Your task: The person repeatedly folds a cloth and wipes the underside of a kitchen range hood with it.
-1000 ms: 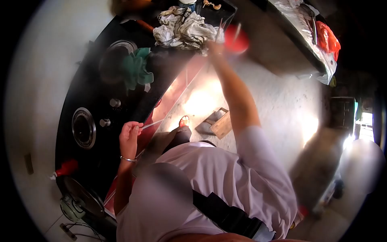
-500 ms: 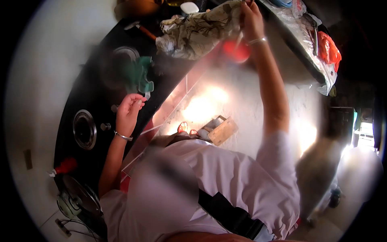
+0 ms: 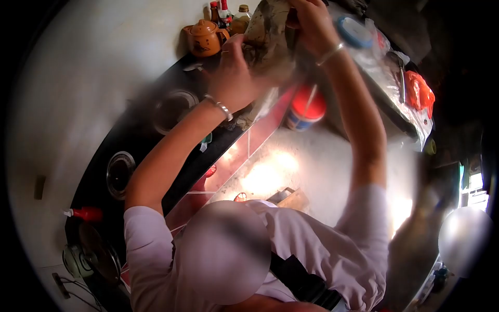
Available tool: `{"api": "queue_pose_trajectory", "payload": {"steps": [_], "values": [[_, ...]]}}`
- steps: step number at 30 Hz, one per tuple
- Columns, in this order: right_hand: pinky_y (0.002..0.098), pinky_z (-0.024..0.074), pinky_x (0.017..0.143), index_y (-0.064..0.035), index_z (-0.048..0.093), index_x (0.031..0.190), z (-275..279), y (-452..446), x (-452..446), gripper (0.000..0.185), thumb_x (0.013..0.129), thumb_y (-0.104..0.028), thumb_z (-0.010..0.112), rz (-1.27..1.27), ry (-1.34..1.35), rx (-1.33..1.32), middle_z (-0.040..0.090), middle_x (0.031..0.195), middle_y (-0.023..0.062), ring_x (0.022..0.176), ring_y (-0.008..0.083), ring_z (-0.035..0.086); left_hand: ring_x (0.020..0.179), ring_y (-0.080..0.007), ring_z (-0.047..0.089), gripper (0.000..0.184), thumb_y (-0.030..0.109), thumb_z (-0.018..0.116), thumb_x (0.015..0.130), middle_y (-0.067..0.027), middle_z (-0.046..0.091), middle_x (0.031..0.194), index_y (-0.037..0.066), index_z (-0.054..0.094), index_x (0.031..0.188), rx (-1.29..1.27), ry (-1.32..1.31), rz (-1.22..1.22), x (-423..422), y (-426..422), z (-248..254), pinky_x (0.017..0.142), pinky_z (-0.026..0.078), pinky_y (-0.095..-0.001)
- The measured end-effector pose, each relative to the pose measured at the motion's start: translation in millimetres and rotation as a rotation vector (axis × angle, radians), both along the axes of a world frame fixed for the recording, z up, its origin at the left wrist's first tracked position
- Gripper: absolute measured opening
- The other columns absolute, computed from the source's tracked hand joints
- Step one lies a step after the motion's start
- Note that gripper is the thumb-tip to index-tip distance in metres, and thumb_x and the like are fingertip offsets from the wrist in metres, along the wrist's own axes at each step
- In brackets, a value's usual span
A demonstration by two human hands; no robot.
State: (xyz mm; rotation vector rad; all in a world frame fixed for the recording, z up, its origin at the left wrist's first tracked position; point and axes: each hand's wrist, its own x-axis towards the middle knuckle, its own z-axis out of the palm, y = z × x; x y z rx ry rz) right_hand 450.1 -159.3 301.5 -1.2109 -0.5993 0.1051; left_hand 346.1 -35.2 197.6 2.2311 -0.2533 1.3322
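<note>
A patterned cloth (image 3: 267, 26) hangs raised at the top of the view, over the far end of the black counter (image 3: 143, 151). My right hand (image 3: 313, 28) is closed on its upper edge, with a bracelet on the wrist. My left hand (image 3: 236, 78) is at the cloth's near side, thumb spread away from the other fingers, which are stretched out and blurred. The fingers look laid against the cloth. Beneath my left forearm, most of the green cloth is hidden; a small part (image 3: 207, 140) shows.
An orange teapot (image 3: 205, 38) and bottles (image 3: 240, 20) stand at the back of the counter. Burners (image 3: 120, 175) are set into it. A red-lidded bucket (image 3: 306, 106) is below my right arm. A red bottle (image 3: 87, 213) lies left; a plastic-covered surface (image 3: 382, 67) is at right.
My left hand has moved up from beside the green cloth to the patterned cloth. My right hand has shifted slightly left, still holding it. The cloth, first crumpled on the counter, is now lifted.
</note>
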Motion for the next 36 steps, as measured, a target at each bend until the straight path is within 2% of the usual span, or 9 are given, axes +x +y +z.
{"api": "queue_pose_trajectory", "payload": {"steps": [4,5,7,8,10,15,19,23,36], "values": [[0.0199,0.0314,0.04,-0.0031,0.057,0.088,8.9,3.8,-12.0,0.015,0.09,-0.017,0.052,-0.091,-0.112,-0.149,0.052,0.062,0.0002,0.046,0.007,0.044,0.095,-0.0359,0.057,0.036,0.005,0.058,0.079,-0.0183,0.06,0.1,0.003,0.051,0.115,0.046,0.182,0.033,-6.9,30.3,6.5,0.076,0.048,-0.0371],[0.0215,0.0342,0.041,-0.0031,0.057,0.089,10.4,-0.3,-12.4,0.016,0.09,-0.018,0.052,-0.092,-0.095,-0.185,0.053,0.064,0.0009,0.048,0.0084,0.046,0.093,-0.0292,0.06,0.03,0.0,0.049,0.082,-0.0144,0.062,0.098,0.0,0.054,0.111,-0.004,0.246,0.033,-12.8,40.3,14.1,0.075,0.048,-0.0334],[0.0247,0.0397,0.044,-0.003,0.057,0.091,9.5,-8.3,-15.0,0.017,0.09,-0.02,0.053,-0.093,-0.051,-0.256,0.054,0.068,0.0024,0.053,0.0112,0.052,0.089,-0.0192,0.06,0.029,0.0,0.044,0.085,-0.0098,0.062,0.098,-0.002,0.053,0.112,-0.551,0.359,-0.27,-21.4,65.4,28.3,0.076,0.047,-0.0285],[0.0176,0.0327,0.044,-0.0053,0.056,0.097,0.7,-8.9,-17.1,0.015,0.09,-0.018,0.053,-0.034,-0.102,-0.161,0.048,0.064,-0.0022,0.051,0.0057,0.044,0.088,-0.0158,0.059,0.029,0.002,0.043,0.086,-0.0083,0.062,0.099,-0.003,0.052,0.114,-0.705,0.368,-0.397,-27.6,74.0,39.7,0.077,0.047,-0.027],[0.0183,0.0354,0.043,-0.0012,0.057,0.095,-12.9,-13.8,-14.1,0.02,0.088,-0.02,0.056,0.079,-0.065,-0.232,0.062,0.079,0.0054,0.053,0.0075,0.052,0.089,-0.0136,0.059,0.031,0.008,0.042,0.09,-0.0078,0.061,0.101,-0.003,0.049,0.118,-0.887,0.393,-0.51,-41.0,86.4,65.2,0.079,0.047,-0.0269],[0.0213,0.0375,0.046,0.0011,0.056,0.094,-39.2,-1.6,-47.0,0.034,0.091,-0.032,0.05,-0.019,-0.228,-0.354,0.059,0.073,0.0035,0.053,0.0063,0.048,0.09,-0.0135,0.06,0.03,0.015,0.044,0.093,-0.0073,0.061,0.103,-0.001,0.05,0.118,-0.763,0.455,-0.38,-59.2,96.2,101.9,0.08,0.048,-0.0277],[0.0291,0.0412,0.054,-0.0023,0.058,0.098,-61.8,-24.9,-66.5,0.036,0.095,-0.034,0.042,-0.087,-0.56,-0.382,0.055,0.065,0.0067,0.058,0.0137,0.051,0.085,-0.0118,0.059,0.027,0.016,0.047,0.092,-0.0037,0.063,0.099,0.002,0.057,0.113,-0.561,0.442,-0.151,-72.6,107.4,125.5,0.078,0.047,-0.0254],[0.0347,0.0448,0.056,-0.0026,0.063,0.091,-76.8,-36.9,-95.5,0.028,0.091,-0.028,0.051,-0.125,-0.737,-0.567,0.059,0.07,0.0143,0.062,0.0285,0.059,0.083,-0.0096,0.058,0.026,0.016,0.049,0.09,-0.0022,0.063,0.095,0.003,0.059,0.111,-0.403,0.498,-0.005,-82.8,116.1,142.1,0.077,0.046,-0.0238],[0.0391,0.0451,0.054,-0.0039,0.065,0.09,-100.1,25.9,-121.8,0.026,0.088,-0.028,0.056,-0.13,-0.665,-0.399,0.061,0.068,0.0167,0.063,0.035,0.059,0.085,-0.0148,0.058,0.024,0.009,0.054,0.08,-0.0069,0.064,0.098,0.001,0.061,0.102,0.188,0.634,0.006,-136.6,82.2,147.0,0.079,0.045,-0.0256]]}}
